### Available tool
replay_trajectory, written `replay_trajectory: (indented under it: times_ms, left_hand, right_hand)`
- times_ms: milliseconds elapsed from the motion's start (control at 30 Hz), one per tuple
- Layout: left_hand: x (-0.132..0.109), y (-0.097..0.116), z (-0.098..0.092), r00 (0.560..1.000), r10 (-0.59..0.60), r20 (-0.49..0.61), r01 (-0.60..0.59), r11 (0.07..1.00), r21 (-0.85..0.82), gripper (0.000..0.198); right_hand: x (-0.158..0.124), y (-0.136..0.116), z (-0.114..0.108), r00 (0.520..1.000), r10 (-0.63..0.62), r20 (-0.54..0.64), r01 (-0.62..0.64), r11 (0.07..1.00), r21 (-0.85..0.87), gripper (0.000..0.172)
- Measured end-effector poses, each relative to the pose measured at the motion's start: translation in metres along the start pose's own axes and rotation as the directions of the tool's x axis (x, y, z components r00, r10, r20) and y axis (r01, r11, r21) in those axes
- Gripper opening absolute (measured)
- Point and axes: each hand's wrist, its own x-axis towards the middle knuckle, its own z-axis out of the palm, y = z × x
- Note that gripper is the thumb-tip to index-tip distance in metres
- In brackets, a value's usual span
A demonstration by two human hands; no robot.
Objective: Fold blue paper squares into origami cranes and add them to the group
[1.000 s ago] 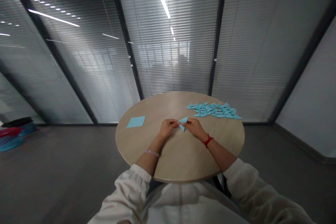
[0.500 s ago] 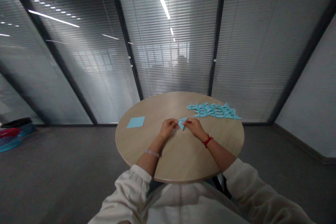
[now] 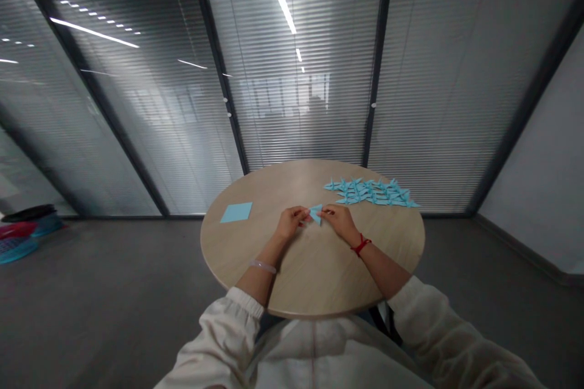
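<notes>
At a round light-wood table (image 3: 314,279), the left hand (image 3: 291,223) and the right hand (image 3: 338,220) pinch a small folded triangle of light-blue paper (image 3: 316,214) between their fingertips, holding it just above the table's middle. A flat light-blue paper square (image 3: 236,211) lies well apart to the left, while a cluster of folded light-blue paper figures (image 3: 370,192) spreads near the far right edge, before glass walls with lowered blinds (image 3: 296,73).
</notes>
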Motion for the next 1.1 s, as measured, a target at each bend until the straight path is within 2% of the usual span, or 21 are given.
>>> replay_trajectory:
  times_ms: [100,200,233,333,400,500,733,867,1100]
  left_hand:
    - [-0.003,0.001,0.001,0.989,-0.124,0.077,0.132,0.986,-0.098,0.052]
    - [-0.007,0.006,0.004,0.964,-0.193,0.185,0.24,0.927,-0.288,0.056]
    - [-0.008,0.008,0.005,0.963,-0.189,0.193,0.246,0.91,-0.333,0.054]
    - [-0.009,0.011,0.007,0.977,-0.172,0.127,0.209,0.891,-0.403,0.041]
    - [-0.008,0.01,0.007,0.982,-0.166,0.094,0.19,0.888,-0.418,0.041]
    - [-0.005,0.005,0.006,0.983,-0.163,0.085,0.184,0.889,-0.42,0.052]
    - [-0.001,-0.008,0.004,0.979,-0.138,0.149,0.181,0.925,-0.335,0.061]
    - [0.0,-0.009,0.004,0.981,-0.127,0.146,0.169,0.932,-0.321,0.063]
    - [0.001,-0.011,0.003,0.984,-0.143,0.104,0.169,0.933,-0.316,0.063]
  right_hand:
    - [-0.001,-0.005,-0.002,0.992,-0.111,-0.056,0.108,0.992,-0.064,0.02]
    - [-0.003,-0.009,-0.004,0.975,-0.218,-0.031,0.213,0.969,-0.125,0.015]
    - [-0.004,-0.01,-0.005,0.971,-0.24,-0.01,0.236,0.962,-0.138,0.015]
    - [-0.005,-0.009,-0.003,0.962,-0.269,0.048,0.274,0.951,-0.144,0.019]
    - [-0.005,-0.007,-0.001,0.961,-0.27,0.062,0.276,0.951,-0.138,0.022]
    - [-0.004,-0.006,0.001,0.962,-0.268,0.056,0.273,0.954,-0.122,0.028]
    - [-0.004,-0.007,0.0,0.972,-0.234,0.019,0.233,0.956,-0.179,0.038]
    - [-0.005,-0.005,0.0,0.973,-0.228,0.047,0.232,0.944,-0.236,0.035]
    - [-0.005,-0.004,0.0,0.967,-0.252,0.05,0.256,0.942,-0.215,0.032]
